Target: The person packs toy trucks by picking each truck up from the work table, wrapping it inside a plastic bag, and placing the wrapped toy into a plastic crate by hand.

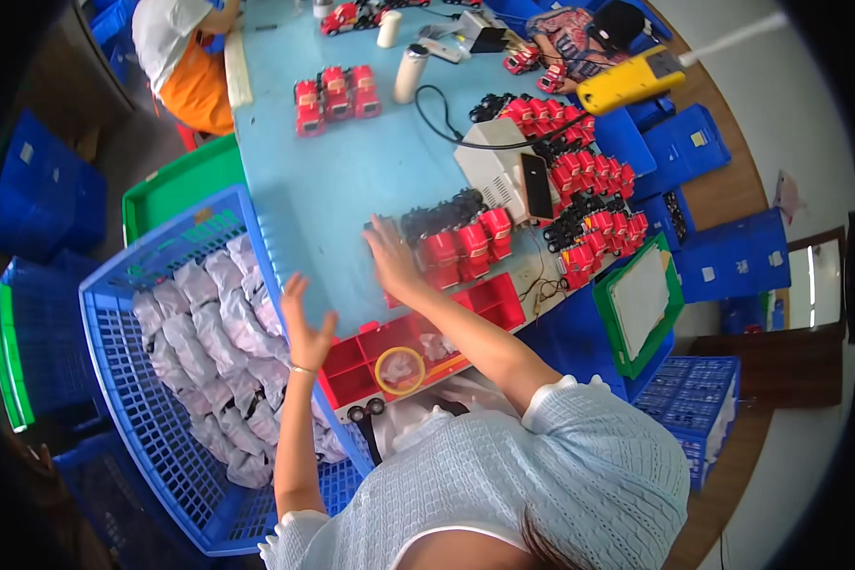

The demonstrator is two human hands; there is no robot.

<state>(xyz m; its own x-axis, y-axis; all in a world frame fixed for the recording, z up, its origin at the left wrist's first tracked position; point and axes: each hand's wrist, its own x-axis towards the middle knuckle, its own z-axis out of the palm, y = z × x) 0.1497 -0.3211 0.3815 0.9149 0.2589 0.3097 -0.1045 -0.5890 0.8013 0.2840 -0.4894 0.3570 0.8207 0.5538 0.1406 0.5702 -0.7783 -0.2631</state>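
Observation:
My left hand [306, 328] is raised above the table's left edge beside the blue basket, fingers spread, with nothing in it. Farther ahead, my right hand [389, 255] reaches over the tabletop with fingers stretched out. It is nearest to a row of red toy trucks [472, 249] with black chassis, just to its right; whether it touches the nearest one I cannot tell. In front of my body lies a long red compartmented tray [351, 372] with small black wheels at its near end. A yellow ring [378, 370] and clear plastic bits rest on it.
A blue basket [114, 366] of wrapped white packets stands at the left. On the light-blue table [304, 185] are another red truck group [336, 98], a cream bottle [409, 74], a white box-shaped device [489, 171] and a black phone [536, 186]. Co-workers sit at the far side.

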